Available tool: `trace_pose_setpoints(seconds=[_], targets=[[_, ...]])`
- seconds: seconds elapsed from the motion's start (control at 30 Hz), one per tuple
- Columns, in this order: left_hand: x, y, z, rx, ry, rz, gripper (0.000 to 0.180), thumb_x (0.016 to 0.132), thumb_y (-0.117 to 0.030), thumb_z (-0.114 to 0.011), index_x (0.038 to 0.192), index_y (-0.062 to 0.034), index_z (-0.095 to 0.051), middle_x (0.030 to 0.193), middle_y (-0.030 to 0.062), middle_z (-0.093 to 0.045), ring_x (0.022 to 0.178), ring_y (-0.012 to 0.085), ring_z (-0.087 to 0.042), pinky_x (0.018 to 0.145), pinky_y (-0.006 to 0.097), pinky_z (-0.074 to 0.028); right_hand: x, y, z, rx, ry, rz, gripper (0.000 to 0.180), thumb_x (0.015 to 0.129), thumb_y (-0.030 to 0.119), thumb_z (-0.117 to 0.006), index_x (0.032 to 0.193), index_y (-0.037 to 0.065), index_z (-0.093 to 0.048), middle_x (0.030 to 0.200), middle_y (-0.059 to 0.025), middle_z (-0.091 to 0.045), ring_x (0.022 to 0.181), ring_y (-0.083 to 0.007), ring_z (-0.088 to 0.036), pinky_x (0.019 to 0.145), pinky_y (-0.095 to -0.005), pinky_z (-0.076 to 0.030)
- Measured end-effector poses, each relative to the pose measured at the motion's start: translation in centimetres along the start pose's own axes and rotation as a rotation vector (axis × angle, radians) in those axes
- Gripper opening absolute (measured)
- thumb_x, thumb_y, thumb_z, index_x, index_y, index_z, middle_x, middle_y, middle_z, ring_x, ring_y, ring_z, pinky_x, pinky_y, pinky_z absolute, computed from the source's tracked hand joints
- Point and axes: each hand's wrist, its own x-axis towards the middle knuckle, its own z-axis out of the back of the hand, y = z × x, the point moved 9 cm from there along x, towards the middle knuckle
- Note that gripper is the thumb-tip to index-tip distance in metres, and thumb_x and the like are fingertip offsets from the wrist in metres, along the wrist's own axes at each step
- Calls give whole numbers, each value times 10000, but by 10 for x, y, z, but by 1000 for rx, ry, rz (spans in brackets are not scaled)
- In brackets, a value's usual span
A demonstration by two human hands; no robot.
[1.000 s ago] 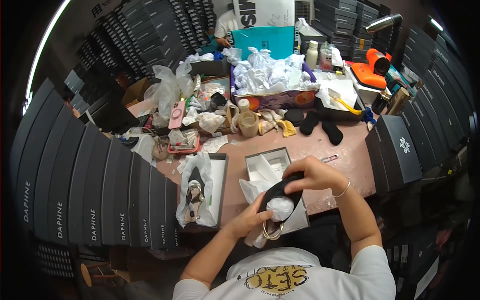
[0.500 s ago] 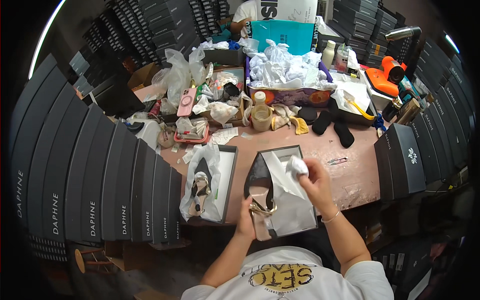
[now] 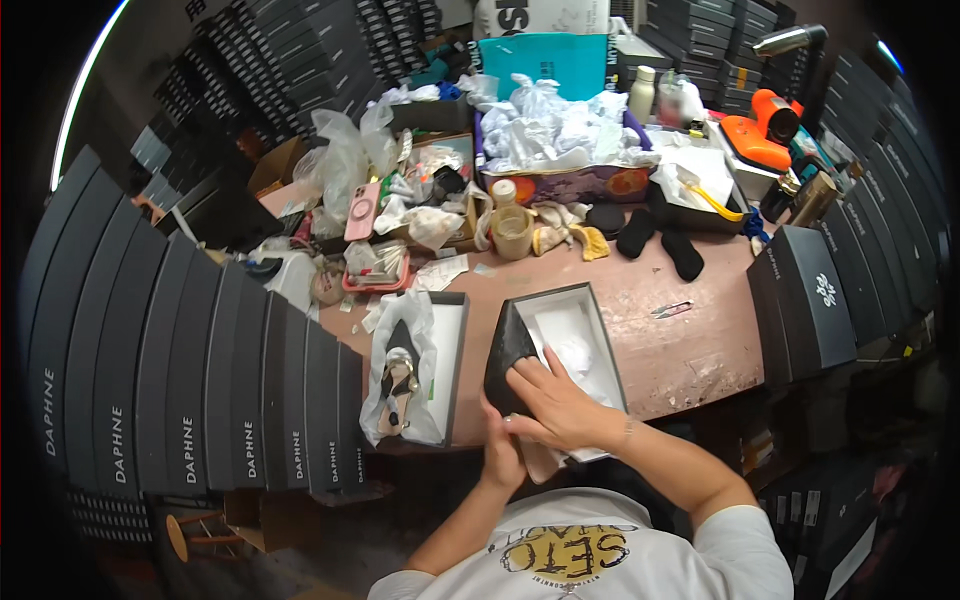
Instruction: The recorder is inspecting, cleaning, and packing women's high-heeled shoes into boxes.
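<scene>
My left hand (image 3: 503,452) is closed on a black pointed shoe (image 3: 507,342), gripping its side near the heel. The shoe is tilted over the left side of an open shoe box (image 3: 598,318). My right hand (image 3: 565,408) lies across the shoe with its fingers apart; some fingertips dip into the shoe's opening and are hidden. No paper shows in that hand. White tissue paper (image 3: 568,345) lines the box. To the left, a second open box (image 3: 458,325) holds a matching shoe (image 3: 400,370) with a metallic strap, wrapped in white paper.
Stacked dark shoe boxes (image 3: 150,350) wall the left side; more boxes (image 3: 800,300) stand right. Small thread snips (image 3: 672,310) lie on the pink table. Behind are black pads (image 3: 682,256), a jar (image 3: 512,232), a phone (image 3: 362,210) and a carton of crumpled paper (image 3: 565,185).
My right hand has moved left and down from above the box to the shoe's opening. The white crumpled paper it held is out of sight. The shoe has turned, its dark side now showing.
</scene>
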Motion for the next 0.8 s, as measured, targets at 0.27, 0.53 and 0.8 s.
trace_pose_setpoints(seconds=[0.27, 0.53, 0.8], targets=[[-9, -30, 23, 167, 98, 14, 735, 949, -642, -264, 1511, -191, -124, 1454, 78, -340, 1304, 245, -402, 1057, 388, -362, 24, -9, -46, 206, 62, -128, 448, 948, 441, -423, 942, 3, -516, 975, -214, -490, 1020, -393, -464, 1029, -566, -240], [26, -67, 29, 160, -173, -23, 458, 1021, -259, -396, 1451, -156, -276, 1063, 89, -501, 949, 183, -567, 824, 322, -528, 8, 14, -82, 254, 211, -87, 602, 961, 495, -395, 956, -96, -512, 965, -257, -497, 1036, -411, -457, 1073, -578, -189], [10, -56, 15, 261, 8, -29, 598, 954, -67, -421, 1498, -100, -175, 1010, 102, -540, 856, 180, -576, 779, 330, -514, -47, 39, -59, 300, 168, 30, 590, 944, 507, -439, 899, -72, -538, 930, -256, -535, 1035, -421, -492, 1086, -542, -221]])
